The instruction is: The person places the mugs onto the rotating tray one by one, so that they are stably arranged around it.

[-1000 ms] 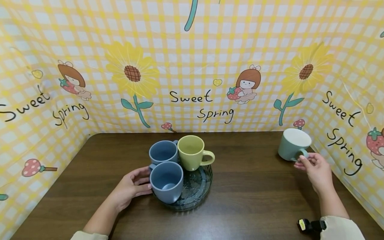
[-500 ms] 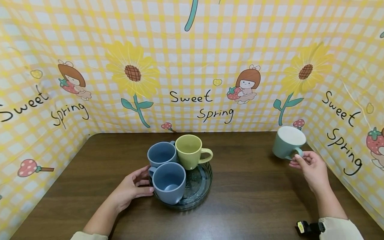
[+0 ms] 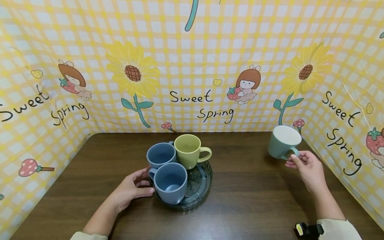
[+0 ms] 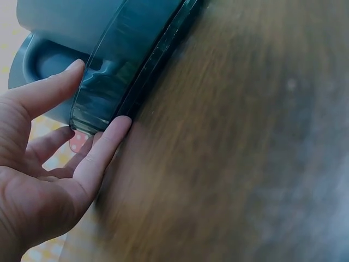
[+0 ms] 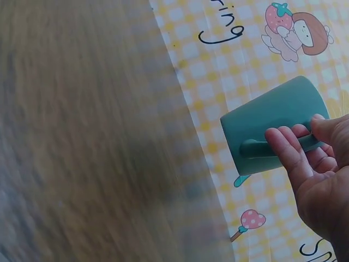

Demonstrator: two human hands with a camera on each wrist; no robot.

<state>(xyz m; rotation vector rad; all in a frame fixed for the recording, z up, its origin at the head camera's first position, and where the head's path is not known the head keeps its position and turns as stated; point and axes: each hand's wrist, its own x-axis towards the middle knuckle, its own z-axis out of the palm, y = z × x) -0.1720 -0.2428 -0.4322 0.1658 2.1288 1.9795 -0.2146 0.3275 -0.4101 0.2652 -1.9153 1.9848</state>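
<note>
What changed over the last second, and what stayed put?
The right hand, gripping the green mug by its handle, lifted it and carried it left toward the tray. The left hand stays on the tray's rim; the two blue mugs and yellow mug remain on it.

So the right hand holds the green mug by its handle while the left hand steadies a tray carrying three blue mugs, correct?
Not quite: the tray carries two blue mugs and one yellow mug, as the head view shows. The right hand does hold the green mug by its handle; the left hand steadies the tray.
</note>
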